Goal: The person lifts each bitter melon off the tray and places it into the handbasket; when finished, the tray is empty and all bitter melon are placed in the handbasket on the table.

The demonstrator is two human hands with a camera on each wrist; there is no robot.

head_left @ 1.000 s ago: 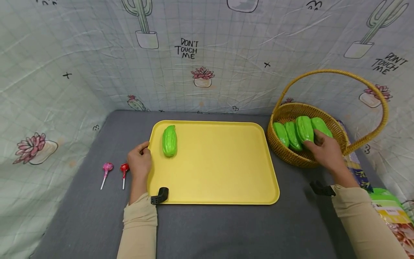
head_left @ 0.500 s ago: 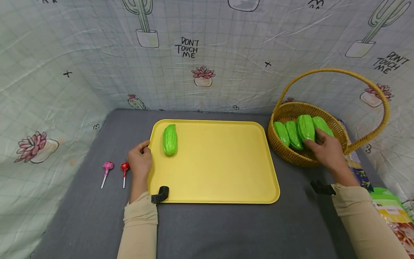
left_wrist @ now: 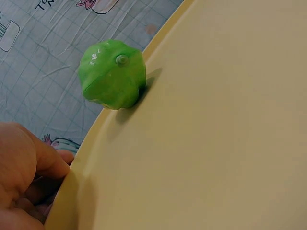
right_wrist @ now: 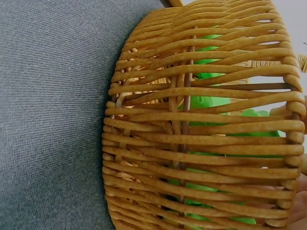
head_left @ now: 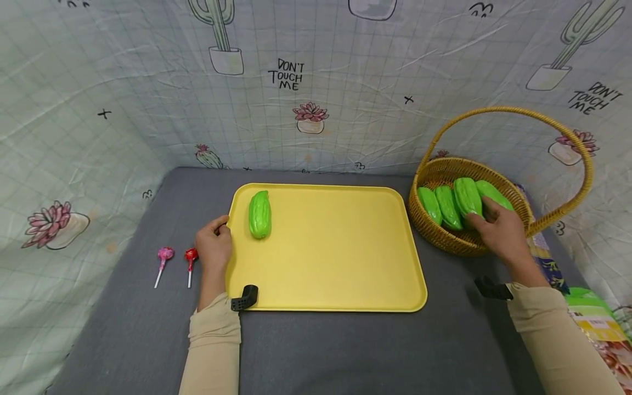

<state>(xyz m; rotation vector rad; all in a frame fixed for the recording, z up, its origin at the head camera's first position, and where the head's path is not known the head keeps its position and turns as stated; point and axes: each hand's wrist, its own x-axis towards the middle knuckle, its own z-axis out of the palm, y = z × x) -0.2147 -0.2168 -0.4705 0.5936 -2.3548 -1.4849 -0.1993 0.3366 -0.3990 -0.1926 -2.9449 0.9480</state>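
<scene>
A yellow tray [head_left: 326, 247] lies flat on the table, and my left hand [head_left: 214, 244] pinches its left rim. In the left wrist view that hand [left_wrist: 29, 175] has its thumb and fingertips at the tray's edge. One glossy green ribbed gourd [head_left: 259, 214] lies lengthwise near the tray's back left corner. At the right stands a wicker basket [head_left: 439, 241] holding several more such gourds. My right hand [head_left: 503, 233] reaches over the basket's front rim and grips the near end of one gourd [head_left: 466, 195] between thumb and fingers. The right wrist view shows mostly wicker wall, with green behind its gaps.
Two lollipops, one pink [head_left: 165, 254] and one red [head_left: 191, 254], lie left of my left hand. The basket's tall handle [head_left: 587, 164] arches up and to the right. Right of the basket are a blue patterned package [head_left: 550, 269] and a green-topped bag [head_left: 592, 312]. Printed cloth hangs behind.
In the basket, the rightmost gourd has shifted slightly to the right, and my right hand has moved a little with it. My left hand and the tray stay where they were.
</scene>
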